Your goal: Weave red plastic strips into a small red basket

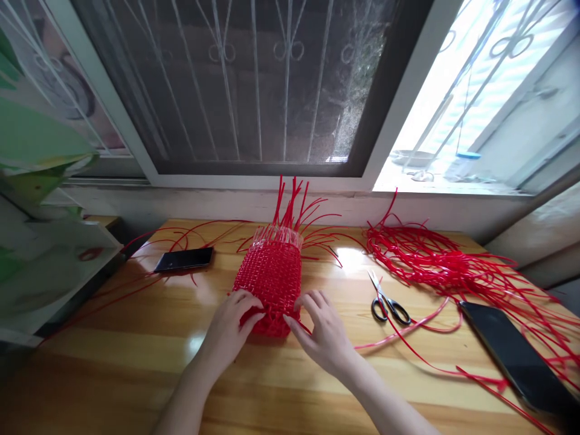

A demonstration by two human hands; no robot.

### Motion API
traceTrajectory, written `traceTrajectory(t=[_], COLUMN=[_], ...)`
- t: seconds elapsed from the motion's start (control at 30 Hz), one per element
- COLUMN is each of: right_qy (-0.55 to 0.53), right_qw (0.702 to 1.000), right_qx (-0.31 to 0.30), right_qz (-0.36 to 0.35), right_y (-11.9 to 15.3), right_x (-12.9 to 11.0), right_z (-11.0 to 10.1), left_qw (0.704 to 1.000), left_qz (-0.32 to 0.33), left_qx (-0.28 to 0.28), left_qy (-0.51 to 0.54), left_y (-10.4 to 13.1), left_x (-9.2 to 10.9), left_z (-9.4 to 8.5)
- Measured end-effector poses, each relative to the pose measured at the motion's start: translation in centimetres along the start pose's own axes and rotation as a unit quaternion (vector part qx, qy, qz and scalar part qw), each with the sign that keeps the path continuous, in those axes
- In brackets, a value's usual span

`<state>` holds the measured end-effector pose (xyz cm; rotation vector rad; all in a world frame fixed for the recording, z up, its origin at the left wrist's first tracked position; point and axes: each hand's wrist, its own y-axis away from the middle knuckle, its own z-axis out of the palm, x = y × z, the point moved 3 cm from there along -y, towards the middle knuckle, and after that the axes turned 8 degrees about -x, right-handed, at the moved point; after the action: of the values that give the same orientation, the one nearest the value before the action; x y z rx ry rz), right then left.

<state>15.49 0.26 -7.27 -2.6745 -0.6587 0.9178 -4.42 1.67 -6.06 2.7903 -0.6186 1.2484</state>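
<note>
A red basket (269, 272), woven from plastic strands, lies on the wooden table with its near end toward me. Loose strand ends (290, 208) fan out from its far end, beyond a paler, clear-looking band. My left hand (233, 320) grips the near left edge, fingers curled over the side and thumb on the weave. On the near right corner, my right hand (324, 329) pinches the weave with thumb and bent fingers. A red strand shows by the right thumb; whether the fingers hold it is hard to see. The basket's underside is hidden.
Black-handled scissors (389, 305) lie open right of the basket. A tangled bundle of red strands (435, 260) spreads behind them, with a large dark phone or tablet (516, 356) nearer me. A dark phone (185, 260) lies at left. The window wall (217, 205) borders the table (149, 350).
</note>
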Motion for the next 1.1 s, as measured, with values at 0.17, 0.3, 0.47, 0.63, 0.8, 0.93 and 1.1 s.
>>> traceTrajectory(t=[0.17,0.3,0.47,0.63,0.8,0.93,1.1], right_qy=[-0.057,-0.185,-0.300,-0.329,-0.305,-0.277,-0.253], right_qw=[0.994,0.972,0.934,0.920,0.923,0.927,0.921], right_qx=[-0.090,-0.124,-0.153,-0.166,-0.195,-0.229,-0.284], right_qz=[0.023,0.078,0.123,0.132,0.129,0.107,0.079], right_y=[0.4,-0.1,-1.1,-1.3,-0.9,-0.8,-0.7], right_x=[1.0,2.0,4.2,5.3,5.5,5.7,5.5], right_z=[0.5,0.8,-0.5,-2.0,-2.0,-2.2,-3.3], left_qw=[0.999,0.999,0.998,0.997,0.989,0.971,0.914], left_qz=[0.005,0.010,0.008,-0.030,-0.068,-0.094,-0.146], left_qx=[-0.032,-0.047,-0.054,-0.059,-0.071,-0.057,-0.043], left_qy=[0.013,0.013,0.027,0.047,0.115,0.212,0.377], left_y=[-0.2,-0.3,-0.2,-0.2,-0.2,-0.3,-0.5], left_x=[-0.6,-0.5,1.2,3.0,3.2,2.3,0.8], left_z=[-0.1,-0.3,1.5,3.3,2.6,2.4,2.6])
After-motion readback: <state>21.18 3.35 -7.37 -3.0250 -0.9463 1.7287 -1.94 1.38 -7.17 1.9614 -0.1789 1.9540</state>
